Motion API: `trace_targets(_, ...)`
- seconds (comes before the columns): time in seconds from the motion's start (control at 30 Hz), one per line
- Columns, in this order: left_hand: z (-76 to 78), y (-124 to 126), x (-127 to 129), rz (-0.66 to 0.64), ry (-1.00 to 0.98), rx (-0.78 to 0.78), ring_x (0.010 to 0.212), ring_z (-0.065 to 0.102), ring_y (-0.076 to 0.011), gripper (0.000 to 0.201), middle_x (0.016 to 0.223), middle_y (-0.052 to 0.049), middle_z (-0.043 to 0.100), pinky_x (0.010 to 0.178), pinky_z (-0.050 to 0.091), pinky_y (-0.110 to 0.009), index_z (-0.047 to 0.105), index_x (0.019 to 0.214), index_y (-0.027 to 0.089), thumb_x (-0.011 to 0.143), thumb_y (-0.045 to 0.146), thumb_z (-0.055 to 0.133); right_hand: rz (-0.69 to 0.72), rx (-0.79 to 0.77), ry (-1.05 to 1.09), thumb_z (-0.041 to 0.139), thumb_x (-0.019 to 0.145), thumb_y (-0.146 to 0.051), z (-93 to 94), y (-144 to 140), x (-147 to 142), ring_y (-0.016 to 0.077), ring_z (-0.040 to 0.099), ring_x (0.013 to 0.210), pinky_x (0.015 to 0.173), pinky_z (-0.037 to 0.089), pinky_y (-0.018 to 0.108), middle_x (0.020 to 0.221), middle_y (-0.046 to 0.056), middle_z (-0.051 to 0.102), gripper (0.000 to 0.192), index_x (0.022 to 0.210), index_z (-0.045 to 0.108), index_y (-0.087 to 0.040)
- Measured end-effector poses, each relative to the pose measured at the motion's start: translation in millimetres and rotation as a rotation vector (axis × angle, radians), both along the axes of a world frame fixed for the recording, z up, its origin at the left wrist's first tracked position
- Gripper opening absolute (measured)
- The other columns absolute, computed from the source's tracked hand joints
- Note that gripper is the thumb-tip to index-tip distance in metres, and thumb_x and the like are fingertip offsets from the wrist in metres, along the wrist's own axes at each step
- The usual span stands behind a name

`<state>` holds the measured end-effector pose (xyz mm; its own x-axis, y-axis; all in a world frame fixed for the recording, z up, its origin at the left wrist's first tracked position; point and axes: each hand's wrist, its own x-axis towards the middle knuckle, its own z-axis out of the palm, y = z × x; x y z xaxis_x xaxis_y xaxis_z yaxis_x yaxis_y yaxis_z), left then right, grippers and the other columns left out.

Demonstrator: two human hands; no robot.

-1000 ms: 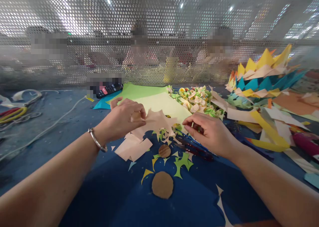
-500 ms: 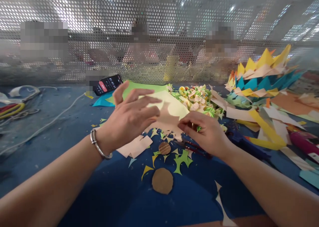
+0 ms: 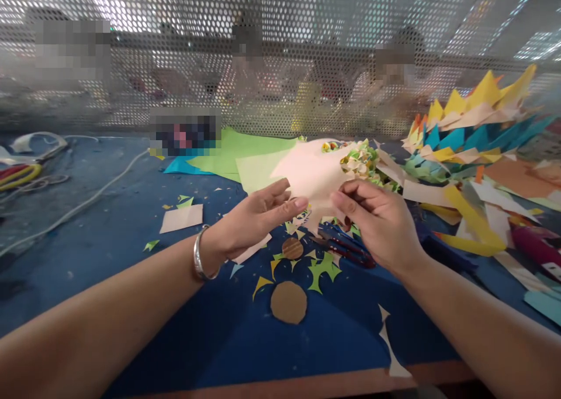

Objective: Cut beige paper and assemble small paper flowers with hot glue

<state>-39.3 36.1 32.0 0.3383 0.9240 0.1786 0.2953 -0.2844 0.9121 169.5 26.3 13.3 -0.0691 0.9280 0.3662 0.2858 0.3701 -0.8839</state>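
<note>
The left hand (image 3: 254, 221), a bracelet (image 3: 202, 253) at its wrist, is spread, thumb and fingers parted at the near left edge of a pink sheet (image 3: 307, 168); whether it touches the sheet I cannot tell. The right hand (image 3: 381, 224), apart from the left, pinches the sheet's near right edge between thumb and fingers. The sheet is raised at mid-table, in front of a pile of paper curls (image 3: 363, 162) and partly over a pale sheet (image 3: 252, 174).

A green sheet (image 3: 252, 148) and a blue sheet (image 3: 182, 166) lie behind, near a phone (image 3: 186, 136) whose screen is blurred past reading. Red-handled scissors (image 3: 350, 250) rest just left of the right hand. Nearer are a small disc (image 3: 292, 248), a large disc (image 3: 288, 302) and a green scrap (image 3: 322, 270). A pink card (image 3: 182, 218) lies left, beyond the left wrist.

At right stand spiky paper rings (image 3: 477, 118), with a yellow strip (image 3: 475, 224) before them and a magenta tool (image 3: 534, 244) bearing a pale mark too small to read. Behind a mesh screen (image 3: 280, 66), people show dimly.
</note>
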Motion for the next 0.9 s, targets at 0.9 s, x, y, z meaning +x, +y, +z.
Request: trace_targets(0.9, -18.2, 0.5, 13.9, 0.181, -0.712, -0.592, 0.046, 0.043, -0.006, 0.024, 0.048, 0.006, 0.047, 0.05, 0.034, -0.02, 0.057, 0.062, 0.015, 0.078, 0.026, 0.071, 0.395, 0.083, -0.411, 0.062, 0.089, -0.028, 8.3, -25.8, -14.6, 0.0096, 0.057, 0.067, 0.062, 0.046, 0.021, 0.078, -0.001, 0.062, 0.01, 0.086, 0.064, -0.019)
